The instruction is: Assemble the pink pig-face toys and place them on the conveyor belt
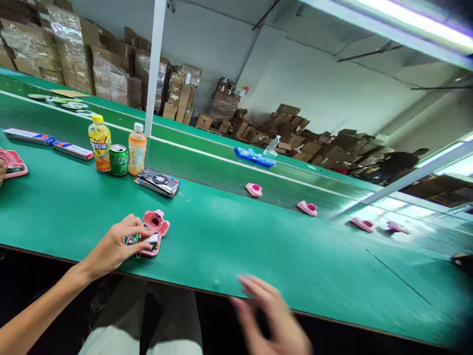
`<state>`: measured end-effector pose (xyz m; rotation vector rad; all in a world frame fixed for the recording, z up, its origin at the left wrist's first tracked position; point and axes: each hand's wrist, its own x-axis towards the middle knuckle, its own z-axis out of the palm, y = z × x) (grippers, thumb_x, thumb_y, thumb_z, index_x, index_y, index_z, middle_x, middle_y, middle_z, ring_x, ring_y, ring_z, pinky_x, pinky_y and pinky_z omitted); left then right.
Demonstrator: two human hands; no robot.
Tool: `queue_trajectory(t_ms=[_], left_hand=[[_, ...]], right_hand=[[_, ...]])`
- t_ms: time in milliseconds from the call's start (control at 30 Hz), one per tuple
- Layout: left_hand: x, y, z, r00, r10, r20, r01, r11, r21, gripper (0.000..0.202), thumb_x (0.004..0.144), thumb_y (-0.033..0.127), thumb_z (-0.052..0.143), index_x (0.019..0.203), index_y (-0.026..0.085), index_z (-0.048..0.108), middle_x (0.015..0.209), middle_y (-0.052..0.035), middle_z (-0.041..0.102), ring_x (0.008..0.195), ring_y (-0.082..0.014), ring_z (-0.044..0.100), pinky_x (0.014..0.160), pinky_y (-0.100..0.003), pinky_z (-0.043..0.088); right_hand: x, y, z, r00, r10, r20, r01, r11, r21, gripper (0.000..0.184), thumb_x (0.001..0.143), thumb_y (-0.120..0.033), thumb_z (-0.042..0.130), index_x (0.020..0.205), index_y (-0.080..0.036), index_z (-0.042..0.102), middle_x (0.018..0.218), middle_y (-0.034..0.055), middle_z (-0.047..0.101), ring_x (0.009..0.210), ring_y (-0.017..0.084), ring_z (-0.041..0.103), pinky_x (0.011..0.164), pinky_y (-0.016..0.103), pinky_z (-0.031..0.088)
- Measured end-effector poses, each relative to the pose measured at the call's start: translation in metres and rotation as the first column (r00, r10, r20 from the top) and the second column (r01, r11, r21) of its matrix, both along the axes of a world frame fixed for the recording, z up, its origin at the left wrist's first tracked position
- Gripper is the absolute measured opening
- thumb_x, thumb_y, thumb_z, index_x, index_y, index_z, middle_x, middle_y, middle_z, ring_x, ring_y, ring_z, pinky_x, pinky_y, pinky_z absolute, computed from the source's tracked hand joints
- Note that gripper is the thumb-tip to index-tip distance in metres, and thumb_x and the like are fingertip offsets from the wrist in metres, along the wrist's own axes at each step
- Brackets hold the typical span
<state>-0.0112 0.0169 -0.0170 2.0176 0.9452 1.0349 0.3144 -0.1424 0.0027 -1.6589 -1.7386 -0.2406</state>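
Note:
An opened pink toy camera shell (158,225) lies near the front edge of the green table, its round-holed half tilted up behind. Inside the lower half is a small white block (152,238), pinched between the thumb and fingers of my left hand (114,245). Part of a green circuit board (133,239) shows beside those fingers. My right hand (271,315) is blurred by motion at the front edge, right of the shell. Its thumb and fingers are apart, and nothing shows between them.
Drink bottles (137,150), a green can (118,160) and a phone (158,181) on a box stand behind the shell. Several pink toy cameras (254,190) sit along the belt (207,165). At the left edge, another person's hand (2,170) is by a pink shell (14,162).

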Motion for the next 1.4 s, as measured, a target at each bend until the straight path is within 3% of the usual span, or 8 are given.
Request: queue_trajectory(t_ms=[100, 233, 367, 533, 667, 800, 1033, 1400], left_hand=[[0.000, -0.001, -0.001, 0.992, -0.113, -0.046, 0.117, 0.990, 0.080, 0.020, 0.097, 0.039, 0.065, 0.109, 0.027, 0.076, 0.097, -0.0026, 0.067, 0.096, -0.0187, 0.058, 0.087, -0.028, 0.051], [-0.001, -0.002, -0.001, 0.987, -0.145, -0.069, 0.154, 0.978, 0.141, 0.016, 0.098, 0.030, 0.064, 0.111, 0.027, 0.073, 0.097, -0.0021, 0.067, 0.096, -0.0185, 0.056, 0.087, -0.027, 0.050], [-0.002, 0.001, -0.007, 0.988, -0.150, -0.042, 0.154, 0.983, 0.104, 0.019, 0.095, 0.031, 0.068, 0.114, 0.026, 0.071, 0.105, -0.0031, 0.069, 0.103, -0.0204, 0.058, 0.093, -0.031, 0.050], [-0.006, -0.001, -0.016, 0.995, -0.073, 0.062, 0.075, 0.996, -0.037, 0.088, 0.079, 0.042, 0.085, 0.153, 0.028, 0.040, 0.136, -0.0096, 0.061, 0.123, -0.0269, 0.058, 0.108, -0.041, 0.046], [0.001, -0.005, -0.015, 1.000, -0.014, -0.001, 0.014, 0.999, -0.030, 0.019, 0.099, 0.027, 0.059, 0.113, 0.025, 0.072, 0.119, -0.0053, 0.067, 0.114, -0.0223, 0.061, 0.101, -0.035, 0.048], [0.008, -0.008, -0.014, 0.998, 0.061, 0.016, -0.060, 0.996, -0.066, 0.020, 0.101, 0.019, 0.053, 0.093, 0.020, 0.072, 0.099, -0.0029, 0.070, 0.096, -0.0184, 0.065, 0.087, -0.029, 0.050], [0.006, -0.012, -0.016, 0.995, 0.097, -0.010, -0.097, 0.994, -0.049, 0.017, 0.101, 0.017, 0.055, 0.091, 0.019, 0.068, 0.095, -0.0010, 0.068, 0.094, -0.0173, 0.064, 0.085, -0.028, 0.048], [0.005, -0.014, -0.022, 0.993, 0.078, -0.085, -0.076, 0.997, 0.020, 0.015, 0.104, 0.021, 0.051, 0.096, 0.020, 0.064, 0.099, -0.0011, 0.065, 0.096, -0.0175, 0.062, 0.086, -0.030, 0.048]], right_hand=[[-0.086, 0.069, 0.017, 0.864, 0.488, -0.125, -0.503, 0.847, -0.171, 0.049, 0.096, -0.018, 0.058, 0.144, -0.027, 0.049, 0.144, 0.0091, 0.059, 0.131, 0.023, 0.059, 0.107, 0.038, 0.055], [-0.126, 0.122, 0.023, 0.767, 0.620, -0.162, -0.637, 0.707, -0.308, 0.028, 0.090, -0.005, 0.064, 0.113, -0.021, 0.066, 0.114, 0.0054, 0.073, 0.110, 0.021, 0.067, 0.098, 0.035, 0.057], [-0.115, 0.128, 0.021, 0.765, 0.637, -0.095, -0.634, 0.721, -0.279, 0.018, 0.087, -0.004, 0.068, 0.097, -0.018, 0.071, 0.096, 0.0055, 0.074, 0.092, 0.020, 0.070, 0.082, 0.031, 0.058], [-0.108, 0.132, 0.018, 0.730, 0.643, -0.231, -0.682, 0.706, -0.189, 0.029, 0.090, -0.008, 0.068, 0.112, -0.024, 0.077, 0.105, 0.0045, 0.077, 0.095, 0.018, 0.072, 0.085, 0.028, 0.058], [-0.109, 0.136, 0.013, 0.715, 0.615, -0.332, -0.686, 0.710, -0.160, 0.025, 0.091, -0.012, 0.068, 0.108, -0.026, 0.080, 0.102, 0.0039, 0.077, 0.090, 0.016, 0.073, 0.081, 0.026, 0.058], [-0.106, 0.134, 0.005, 0.710, 0.621, -0.333, -0.689, 0.710, -0.145, 0.029, 0.091, -0.010, 0.067, 0.110, -0.029, 0.079, 0.099, 0.0028, 0.076, 0.089, 0.016, 0.072, 0.078, 0.025, 0.059], [-0.100, 0.125, -0.013, 0.731, 0.653, -0.198, -0.682, 0.700, -0.212, 0.034, 0.094, -0.006, 0.061, 0.115, -0.027, 0.077, 0.101, 0.0054, 0.073, 0.089, 0.016, 0.072, 0.078, 0.025, 0.061], [-0.109, 0.123, -0.013, 0.736, 0.675, 0.055, -0.650, 0.727, -0.221, 0.029, 0.096, -0.004, 0.054, 0.111, -0.020, 0.073, 0.101, 0.0082, 0.072, 0.092, 0.018, 0.069, 0.079, 0.030, 0.062]])
